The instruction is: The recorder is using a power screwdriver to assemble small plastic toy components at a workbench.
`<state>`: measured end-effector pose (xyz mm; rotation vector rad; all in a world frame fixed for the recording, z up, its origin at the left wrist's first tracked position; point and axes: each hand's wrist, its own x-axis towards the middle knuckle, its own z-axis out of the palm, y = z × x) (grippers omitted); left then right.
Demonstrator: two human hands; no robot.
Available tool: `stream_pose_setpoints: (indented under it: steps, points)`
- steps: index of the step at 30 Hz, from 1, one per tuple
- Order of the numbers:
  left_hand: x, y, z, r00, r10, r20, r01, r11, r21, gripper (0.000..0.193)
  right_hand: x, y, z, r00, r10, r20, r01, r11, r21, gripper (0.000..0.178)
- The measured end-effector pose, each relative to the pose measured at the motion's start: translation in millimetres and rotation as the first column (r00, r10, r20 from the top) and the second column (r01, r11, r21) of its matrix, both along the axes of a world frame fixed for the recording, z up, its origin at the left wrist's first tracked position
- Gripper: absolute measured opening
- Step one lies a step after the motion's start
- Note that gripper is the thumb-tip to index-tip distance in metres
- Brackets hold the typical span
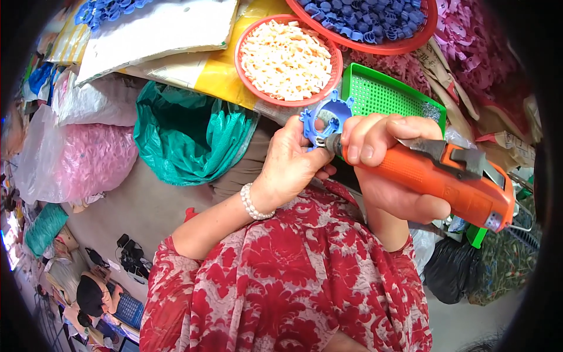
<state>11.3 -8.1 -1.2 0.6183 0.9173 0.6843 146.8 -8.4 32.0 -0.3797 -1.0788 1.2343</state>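
My left hand (287, 161) pinches a blue plastic ring (309, 126), smooth and hollow, with little knobbed tabs standing out around its rim. It sits just in front of me, at the near edge of the surface. My right hand (381, 146) is wrapped around an orange power screwdriver (437, 182), its hard casing stippled along the grip, its metal tip at the ring's near side. A bracelet (249, 202) of round, pearly beads circles my left wrist.

Beyond, the surface (226, 79) is spread with yellow and white sheeting. A round red basket (238, 61) is heaped with small cream pieces (287, 61); a second red basket (404, 48) carries curved blue parts (363, 20). Beside them lies a perforated green tray (378, 97), small metallic bits in its far corner.

To my left a crinkled teal sack (170, 152) gapes open near a clear bag (97, 149) of pink pieces, above the grey floor (141, 205).
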Motion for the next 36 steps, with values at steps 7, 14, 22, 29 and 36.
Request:
stream_pose_setpoints:
  steps: [7,14,22,29,36]
  points:
    - [-4,-9,-1,0.997,0.057,0.051,-0.057,0.998,-0.002,0.026,-5,-1,-5,0.996,-0.011,0.086,0.004,0.996,0.084,0.080]
    - [-34,-5,0,0.989,0.012,-0.148,0.026,0.967,0.254,0.042,6,-10,28,0.997,-0.056,0.055,0.048,0.988,0.148,0.082]
    - [-141,0,-64,0.692,0.598,-0.405,-0.232,0.715,0.659,0.041,15,-15,28,0.986,-0.161,0.039,0.161,0.987,0.018,0.079]
    - [-185,16,-63,0.319,0.381,-0.868,0.391,0.781,0.487,0.048,13,-12,24,0.977,-0.192,0.094,0.195,0.980,-0.024,0.072]
    - [-165,134,22,0.388,0.789,-0.477,0.195,0.436,0.879,0.015,12,-9,23,0.974,-0.200,0.105,0.207,0.976,-0.067,0.071]
